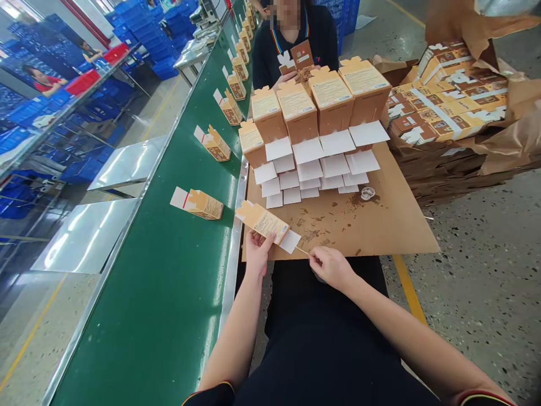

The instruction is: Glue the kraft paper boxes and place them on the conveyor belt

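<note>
My left hand is closed around a tan printed carton, which lies tilted over the near left part of the brown board. A white flap sticks out from the carton's end toward my right hand. Pinched in my right hand is a thin light stick, its far end at or close to that flap; whether they touch I cannot tell. Beyond my hands, several cartons are stacked in rows with white flaps pointing toward me.
A green conveyor belt on the left carries a line of open cartons. On the brown board sits a small clear dish among dark stains. Across from me a person holds a flat carton. Wrapped carton bundles lie at right.
</note>
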Demonstrator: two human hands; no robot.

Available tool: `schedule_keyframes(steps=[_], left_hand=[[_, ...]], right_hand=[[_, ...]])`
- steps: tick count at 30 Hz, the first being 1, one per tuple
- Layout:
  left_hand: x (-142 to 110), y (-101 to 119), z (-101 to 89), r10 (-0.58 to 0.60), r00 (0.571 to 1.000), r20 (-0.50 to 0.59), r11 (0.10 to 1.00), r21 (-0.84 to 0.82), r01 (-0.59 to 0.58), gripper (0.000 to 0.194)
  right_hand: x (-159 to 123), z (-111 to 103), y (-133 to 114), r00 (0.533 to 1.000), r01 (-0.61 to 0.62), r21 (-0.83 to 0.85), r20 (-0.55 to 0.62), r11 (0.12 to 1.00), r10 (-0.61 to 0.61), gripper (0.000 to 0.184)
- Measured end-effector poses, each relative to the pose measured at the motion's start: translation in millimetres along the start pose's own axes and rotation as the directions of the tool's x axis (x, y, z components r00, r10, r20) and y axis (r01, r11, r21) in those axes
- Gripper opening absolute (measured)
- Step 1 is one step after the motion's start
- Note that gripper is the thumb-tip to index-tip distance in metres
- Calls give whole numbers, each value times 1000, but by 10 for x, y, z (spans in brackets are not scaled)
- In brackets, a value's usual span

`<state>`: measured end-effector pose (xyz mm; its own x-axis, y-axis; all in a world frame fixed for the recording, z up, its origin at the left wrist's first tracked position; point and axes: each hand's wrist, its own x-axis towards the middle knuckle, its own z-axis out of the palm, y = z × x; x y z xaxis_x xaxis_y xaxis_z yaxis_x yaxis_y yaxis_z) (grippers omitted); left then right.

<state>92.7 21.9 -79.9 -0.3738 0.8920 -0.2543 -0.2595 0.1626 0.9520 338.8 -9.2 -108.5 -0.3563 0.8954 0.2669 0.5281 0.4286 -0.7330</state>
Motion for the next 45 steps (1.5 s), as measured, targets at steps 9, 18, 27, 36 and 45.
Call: schedule_keyframes(steps=[9,18,27,36,45], left_hand=[[-83,-68,33,155,986,58,982,103,-160,84],[-335,-227,122,249,963,99,880,392,-268,74],[-421,-188,188,281,949,140,788,530,-312,66],[56,220,-696,386,893,-230,832,504,-230,75],[419,719,-1728,299,861,-412,839,543,-31,91]], right_hand=[[57,-62,68,997,-6,-9,-77,1000,5,24],[-82,-372,147,956,-133,118,-247,984,159,20],[-219,-511,99,940,-144,126,-293,982,175,20],[-221,-603,31,930,-102,133,-340,986,142,23],[-11,-689,-32,936,-80,189,-323,979,138,25]])
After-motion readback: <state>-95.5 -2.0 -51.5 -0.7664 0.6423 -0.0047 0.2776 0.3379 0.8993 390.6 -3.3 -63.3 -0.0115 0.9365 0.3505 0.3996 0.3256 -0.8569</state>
